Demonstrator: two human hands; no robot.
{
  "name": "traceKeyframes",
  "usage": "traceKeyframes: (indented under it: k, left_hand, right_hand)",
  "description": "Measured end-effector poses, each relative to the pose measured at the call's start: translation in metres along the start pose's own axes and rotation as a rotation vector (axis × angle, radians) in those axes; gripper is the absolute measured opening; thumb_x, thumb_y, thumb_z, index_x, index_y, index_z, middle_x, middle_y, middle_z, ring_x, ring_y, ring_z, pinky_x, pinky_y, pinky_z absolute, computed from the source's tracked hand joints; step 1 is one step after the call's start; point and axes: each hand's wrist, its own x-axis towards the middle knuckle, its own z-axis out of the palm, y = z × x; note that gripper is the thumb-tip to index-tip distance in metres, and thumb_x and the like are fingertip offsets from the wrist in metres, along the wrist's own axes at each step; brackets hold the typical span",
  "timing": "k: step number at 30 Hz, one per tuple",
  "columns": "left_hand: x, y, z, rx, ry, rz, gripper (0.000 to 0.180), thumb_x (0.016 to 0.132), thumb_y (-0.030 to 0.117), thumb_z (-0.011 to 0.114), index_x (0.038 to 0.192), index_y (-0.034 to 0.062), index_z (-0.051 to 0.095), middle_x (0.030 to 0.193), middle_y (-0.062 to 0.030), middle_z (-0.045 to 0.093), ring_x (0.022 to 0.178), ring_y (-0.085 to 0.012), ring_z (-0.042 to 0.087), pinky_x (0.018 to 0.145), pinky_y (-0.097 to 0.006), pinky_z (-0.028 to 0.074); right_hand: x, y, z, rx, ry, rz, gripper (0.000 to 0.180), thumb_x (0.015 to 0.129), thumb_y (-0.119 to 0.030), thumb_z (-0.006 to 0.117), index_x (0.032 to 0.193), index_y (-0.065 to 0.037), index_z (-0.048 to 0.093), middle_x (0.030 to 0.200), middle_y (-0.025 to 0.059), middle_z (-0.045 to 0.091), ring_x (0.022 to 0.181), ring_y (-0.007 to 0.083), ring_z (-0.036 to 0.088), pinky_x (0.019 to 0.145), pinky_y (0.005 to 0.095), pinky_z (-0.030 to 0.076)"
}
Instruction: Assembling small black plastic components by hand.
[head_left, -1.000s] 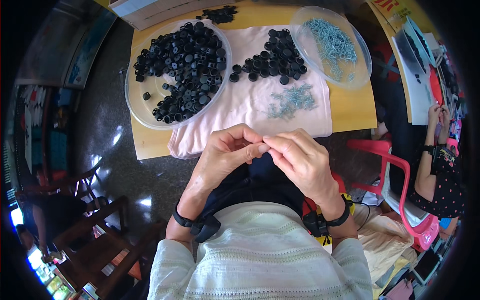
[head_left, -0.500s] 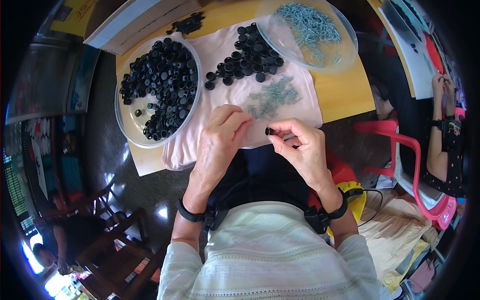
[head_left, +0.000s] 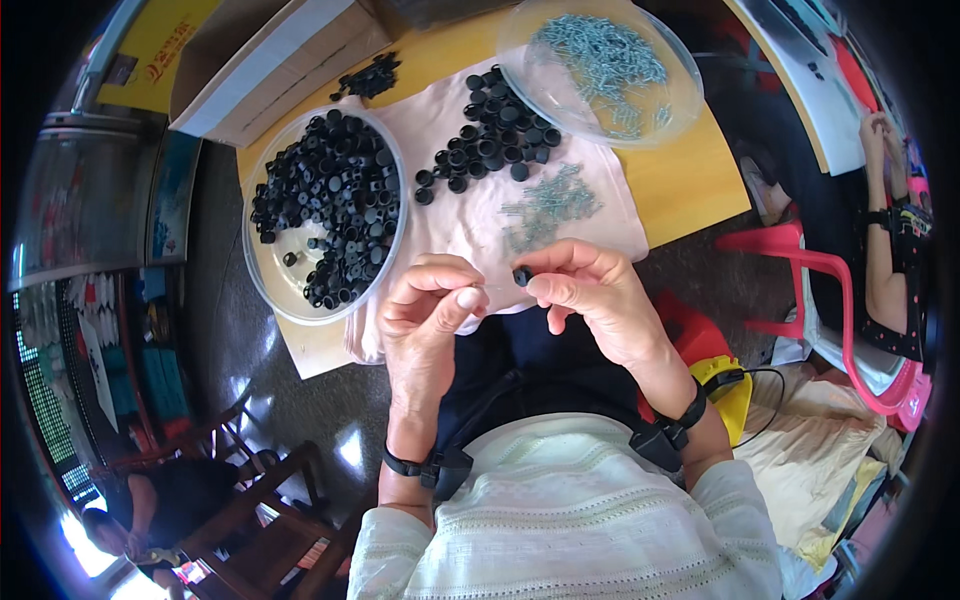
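A small black cap (head_left: 522, 275) sits at the centre of the frame, pinched in the grip of the right hand (head_left: 603, 300) between thumb and forefinger. Just left of it the left hand (head_left: 422, 310) holds its thumb and forefinger close together; I can't tell from here whether anything is between them. Just above the hands, a loose scatter of silvery screws (head_left: 553, 205) lies on a pink cloth (head_left: 455, 240), with a cluster of black caps (head_left: 490, 148) beyond. Left of centre stands a round clear tub (head_left: 285, 282) heaped with black parts (head_left: 335, 175); toward the upper right, a clear dish (head_left: 683, 80) holds more screws (head_left: 605, 62). Under everything spreads the yellow tabletop (head_left: 690, 190), a cardboard box (head_left: 270, 75) at upper left.
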Motion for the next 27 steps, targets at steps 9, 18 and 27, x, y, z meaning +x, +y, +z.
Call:
traceKeyframes:
  k: [9, 18, 27]
  left_hand:
    - [-0.009, -0.005, 0.005, -0.225, 0.035, -0.049, 0.011, 0.083, 0.003, 0.068, 0.092, 0.0007, 0.063, 0.095, -0.0078, 0.058, 0.075, -0.0129, 0.055, 0.066, -0.026, 0.047]
    - [-0.019, 0.003, -0.001, 0.329, 0.056, 0.242, 0.016, 0.077, -0.006, 0.070, 0.090, 0.0007, 0.065, 0.093, -0.0084, 0.061, 0.078, -0.0145, 0.058, 0.068, -0.026, 0.048]
    - [-0.026, 0.025, 0.008, 0.898, 0.006, 0.507, 0.026, 0.067, -0.008, 0.073, 0.088, 0.0038, 0.065, 0.086, -0.0062, 0.064, 0.074, -0.0187, 0.062, 0.064, -0.028, 0.049]
  right_hand:
    - [0.001, 0.000, 0.011, 0.269, -0.104, 0.154, 0.026, 0.084, -0.015, 0.070, 0.106, -0.001, 0.066, 0.087, 0.0035, 0.067, 0.072, 0.0061, 0.058, 0.053, 0.0190, 0.048]
    - [0.000, 0.000, 0.015, 0.254, -0.121, 0.184, 0.026, 0.084, -0.014, 0.070, 0.107, -0.002, 0.066, 0.087, 0.0021, 0.065, 0.072, 0.0061, 0.058, 0.053, 0.0185, 0.049]
    - [-0.002, 0.002, 0.012, 0.170, -0.125, 0.142, 0.024, 0.085, -0.012, 0.068, 0.107, -0.002, 0.065, 0.091, 0.0049, 0.068, 0.075, 0.0092, 0.064, 0.057, 0.0196, 0.052]
